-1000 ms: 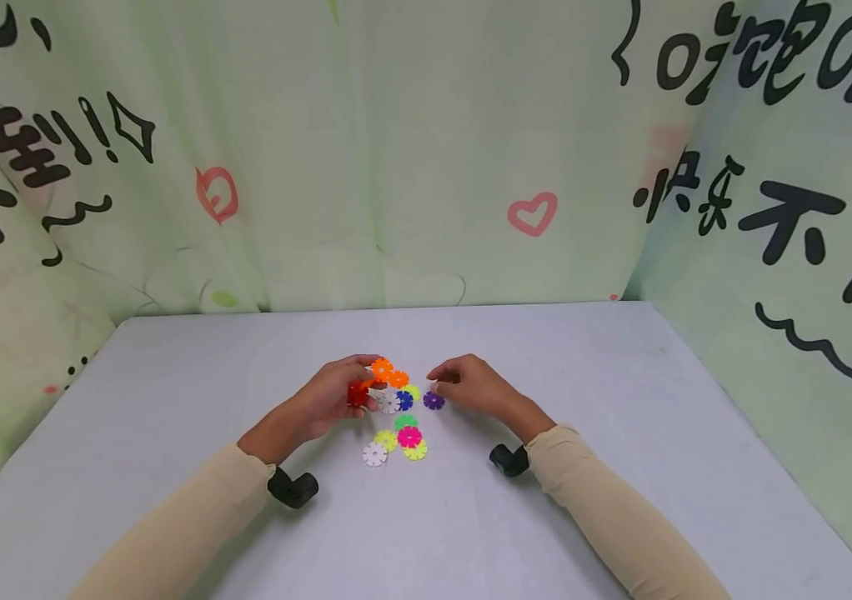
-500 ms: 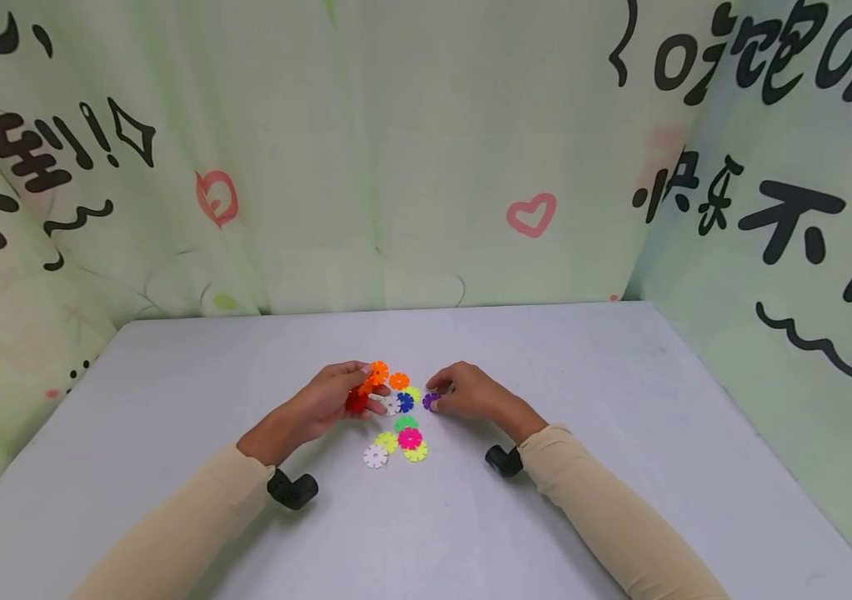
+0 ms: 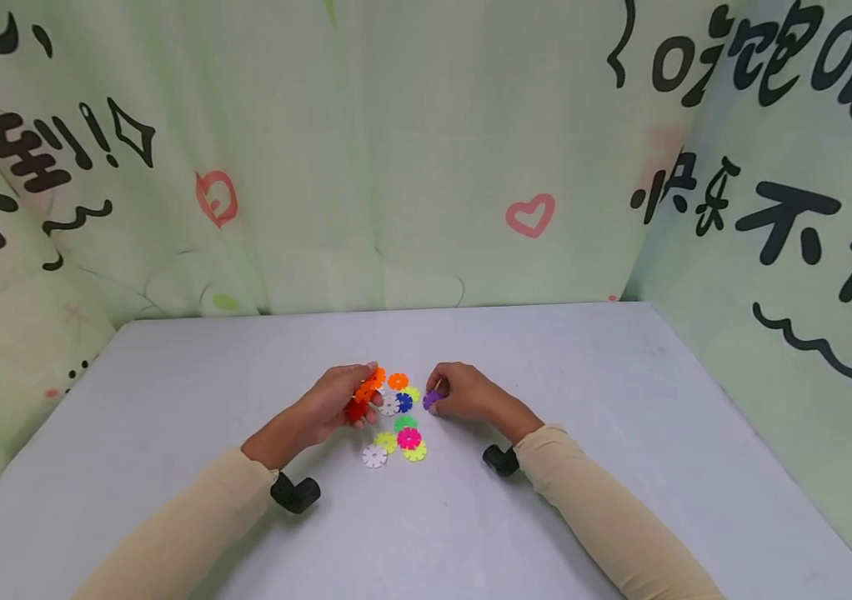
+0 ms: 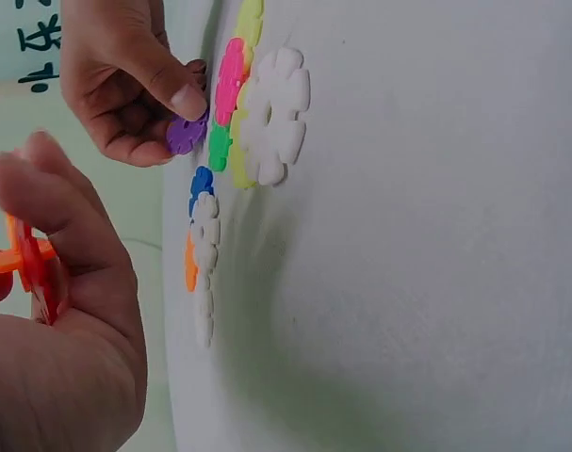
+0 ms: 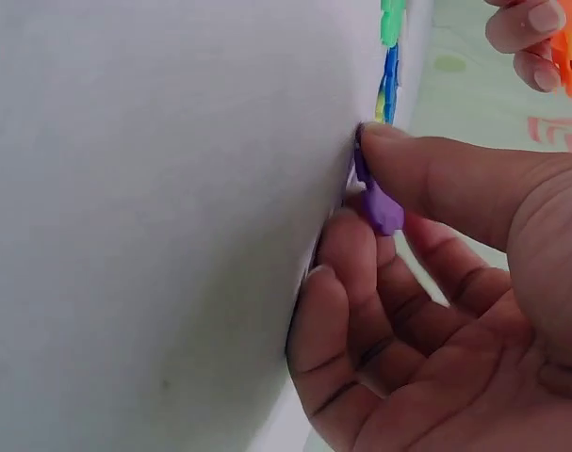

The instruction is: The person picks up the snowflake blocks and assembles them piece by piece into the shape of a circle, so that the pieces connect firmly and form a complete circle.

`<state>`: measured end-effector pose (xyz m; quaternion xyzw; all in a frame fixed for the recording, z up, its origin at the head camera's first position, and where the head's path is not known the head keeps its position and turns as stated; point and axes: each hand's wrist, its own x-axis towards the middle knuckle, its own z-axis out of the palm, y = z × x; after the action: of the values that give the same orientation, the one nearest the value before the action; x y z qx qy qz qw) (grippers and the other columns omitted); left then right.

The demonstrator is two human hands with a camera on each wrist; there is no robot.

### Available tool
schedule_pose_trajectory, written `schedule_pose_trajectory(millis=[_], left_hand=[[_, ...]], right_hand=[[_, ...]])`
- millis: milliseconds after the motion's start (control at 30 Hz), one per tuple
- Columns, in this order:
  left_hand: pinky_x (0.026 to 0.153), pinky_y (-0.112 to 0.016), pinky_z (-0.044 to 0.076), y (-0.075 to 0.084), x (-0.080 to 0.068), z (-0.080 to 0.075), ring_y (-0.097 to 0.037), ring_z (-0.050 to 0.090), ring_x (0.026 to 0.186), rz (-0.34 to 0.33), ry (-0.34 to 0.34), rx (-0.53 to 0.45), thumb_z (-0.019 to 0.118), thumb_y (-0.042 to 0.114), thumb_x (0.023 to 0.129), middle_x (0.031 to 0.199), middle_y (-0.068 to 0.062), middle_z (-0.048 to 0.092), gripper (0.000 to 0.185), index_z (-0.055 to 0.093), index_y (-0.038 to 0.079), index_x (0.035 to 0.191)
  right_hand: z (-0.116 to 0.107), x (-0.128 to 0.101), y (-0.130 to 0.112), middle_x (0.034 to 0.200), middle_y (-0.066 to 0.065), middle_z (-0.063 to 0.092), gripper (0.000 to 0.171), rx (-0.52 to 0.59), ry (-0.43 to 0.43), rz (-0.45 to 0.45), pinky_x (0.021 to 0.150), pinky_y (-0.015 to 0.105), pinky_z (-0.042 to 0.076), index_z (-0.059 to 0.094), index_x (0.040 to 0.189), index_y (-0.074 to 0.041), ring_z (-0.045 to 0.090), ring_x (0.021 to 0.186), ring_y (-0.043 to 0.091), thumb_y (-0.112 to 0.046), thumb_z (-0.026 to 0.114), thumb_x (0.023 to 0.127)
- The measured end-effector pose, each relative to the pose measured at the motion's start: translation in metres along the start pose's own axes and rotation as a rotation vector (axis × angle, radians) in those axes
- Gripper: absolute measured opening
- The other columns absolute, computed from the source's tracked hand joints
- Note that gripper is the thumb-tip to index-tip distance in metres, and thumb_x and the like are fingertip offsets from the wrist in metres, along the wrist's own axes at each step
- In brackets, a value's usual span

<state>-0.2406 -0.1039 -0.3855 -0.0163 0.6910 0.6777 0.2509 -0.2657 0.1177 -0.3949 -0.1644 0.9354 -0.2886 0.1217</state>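
My left hand (image 3: pixel 336 400) grips a small assembly of joined red and orange snowflake discs (image 3: pixel 362 398), also seen in the left wrist view (image 4: pixel 26 266). My right hand (image 3: pixel 459 392) pinches a purple disc (image 3: pixel 432 399) between thumb and fingers, tilting it up off the table (image 5: pixel 375 200). Between the hands lie loose discs: orange (image 3: pixel 398 381), white (image 3: pixel 389 406), blue (image 3: pixel 404 402), green (image 3: pixel 405 422), pink (image 3: pixel 408 437), yellow (image 3: pixel 416 452) and another white one (image 3: pixel 374 456).
The grey table (image 3: pixel 621 433) is backed and flanked by pale green curtains with black lettering (image 3: pixel 426 167). Black wrist cameras sit under each sleeve (image 3: pixel 294 493) (image 3: pixel 499 459).
My right hand moved left onto the purple disc and now pinches it, lifting one edge. My left hand turned its red and orange assembly slightly and dropped a little lower.
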Motion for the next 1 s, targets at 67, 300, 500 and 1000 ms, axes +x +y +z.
schedule_pose_trajectory(millis=[67, 300, 500, 1000], left_hand=[[0.046, -0.022, 0.039, -0.0007, -0.0004, 0.0, -0.018, 0.049, 0.051, -0.003, 0.009, -0.009, 0.048, 0.041, 0.087, 0.082, -0.014, 0.055, 0.048, 0.043, 0.008, 0.122], [0.041, -0.019, 0.034, -0.0016, -0.0009, -0.0008, -0.015, 0.043, 0.046, -0.008, 0.047, 0.014, 0.047, 0.037, 0.089, 0.089, -0.017, 0.057, 0.04, 0.044, 0.014, 0.122], [0.04, -0.02, 0.03, -0.0022, -0.0006, -0.0015, -0.015, 0.04, 0.044, 0.003, 0.033, 0.08, 0.047, 0.036, 0.089, 0.082, -0.013, 0.055, 0.041, 0.047, 0.008, 0.12], [0.038, -0.02, 0.027, -0.0044, -0.0005, -0.0005, -0.015, 0.037, 0.044, 0.035, -0.016, 0.111, 0.042, 0.031, 0.093, 0.072, -0.008, 0.051, 0.039, 0.045, -0.002, 0.113]], right_hand=[[-0.0004, -0.0002, 0.0001, 0.078, 0.001, 0.053, 0.022, 0.007, 0.003, -0.011, 0.066, 0.027, 0.043, 0.059, 0.093, -0.012, 0.048, 0.073, 0.017, -0.011, 0.07, 0.074], [-0.0023, -0.0024, -0.0019, 0.075, -0.001, 0.055, 0.015, 0.064, 0.015, -0.009, 0.059, 0.026, 0.043, 0.066, 0.093, -0.015, 0.049, 0.069, 0.017, -0.009, 0.061, 0.081], [-0.0007, -0.0009, -0.0023, 0.077, -0.002, 0.056, 0.011, 0.105, 0.035, -0.051, 0.06, 0.025, 0.045, 0.064, 0.088, -0.015, 0.051, 0.071, 0.016, -0.009, 0.064, 0.079], [-0.0018, 0.0009, -0.0085, 0.082, 0.004, 0.061, 0.011, 0.397, 0.08, -0.17, 0.064, 0.028, 0.049, 0.062, 0.089, -0.009, 0.06, 0.073, 0.016, -0.004, 0.062, 0.08]])
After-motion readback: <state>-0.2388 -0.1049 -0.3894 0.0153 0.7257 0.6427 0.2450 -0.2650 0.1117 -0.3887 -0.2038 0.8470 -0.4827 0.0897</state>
